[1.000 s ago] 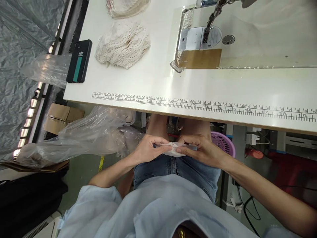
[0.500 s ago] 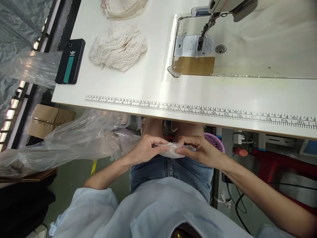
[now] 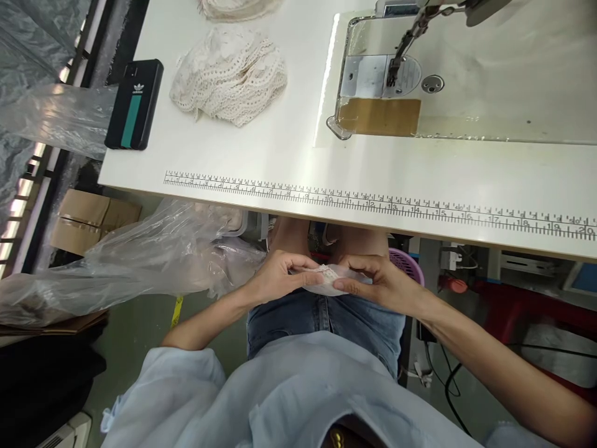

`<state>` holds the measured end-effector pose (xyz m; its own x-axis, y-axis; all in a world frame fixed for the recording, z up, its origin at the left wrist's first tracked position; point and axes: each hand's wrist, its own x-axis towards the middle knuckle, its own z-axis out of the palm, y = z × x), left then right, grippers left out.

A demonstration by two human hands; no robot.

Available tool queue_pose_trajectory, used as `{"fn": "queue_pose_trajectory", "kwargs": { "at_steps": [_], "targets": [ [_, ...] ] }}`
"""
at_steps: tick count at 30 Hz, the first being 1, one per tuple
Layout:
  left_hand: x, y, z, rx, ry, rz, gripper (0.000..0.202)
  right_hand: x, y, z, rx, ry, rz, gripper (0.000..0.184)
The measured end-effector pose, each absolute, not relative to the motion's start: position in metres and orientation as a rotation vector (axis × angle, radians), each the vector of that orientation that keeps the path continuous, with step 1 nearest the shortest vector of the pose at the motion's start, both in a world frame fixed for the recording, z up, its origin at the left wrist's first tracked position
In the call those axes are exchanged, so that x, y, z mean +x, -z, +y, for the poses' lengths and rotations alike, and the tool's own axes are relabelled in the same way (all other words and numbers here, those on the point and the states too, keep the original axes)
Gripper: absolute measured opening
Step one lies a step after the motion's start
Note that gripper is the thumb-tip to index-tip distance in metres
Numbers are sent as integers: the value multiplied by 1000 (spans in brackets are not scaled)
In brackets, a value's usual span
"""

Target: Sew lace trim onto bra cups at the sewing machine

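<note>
Over my lap, just below the table's front edge, I hold a small piece of thin white fabric with lace trim [image 3: 329, 277]. My left hand [image 3: 281, 275] pinches its left end between thumb and fingers. At the other end, my right hand [image 3: 380, 283] grips it the same way, thumb on the near side. The lace strip shows between my fingertips, while part of the fabric is hidden behind them. On the table lies a bundle of cream eyelet lace [image 3: 228, 78], with another cream fabric pile [image 3: 240, 7] behind it.
A sewing machine [image 3: 396, 68] stands at the table's right, its needle area over a metal plate. A black phone [image 3: 134, 106] lies at the left edge. A printed ruler [image 3: 373, 202] runs along the front. Plastic sheeting [image 3: 153, 261] and a cardboard box [image 3: 91, 221] are at lower left.
My view has shifted slightly, so the table and machine appear a little higher and farther right. The lace strip between my fingers is turned and shows more plainly; both hands keep their hold.
</note>
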<state>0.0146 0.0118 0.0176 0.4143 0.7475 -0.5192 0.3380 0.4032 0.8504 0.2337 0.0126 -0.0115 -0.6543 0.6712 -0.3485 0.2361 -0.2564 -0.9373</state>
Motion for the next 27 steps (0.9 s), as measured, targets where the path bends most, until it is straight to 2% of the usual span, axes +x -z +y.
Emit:
{"fn": "queue_pose_trajectory", "kwargs": {
  "at_steps": [27],
  "targets": [
    [23,-17,7,1302,-335,1203,27,244,14,2,-1081,-1903,-1655,24]
  ]
}}
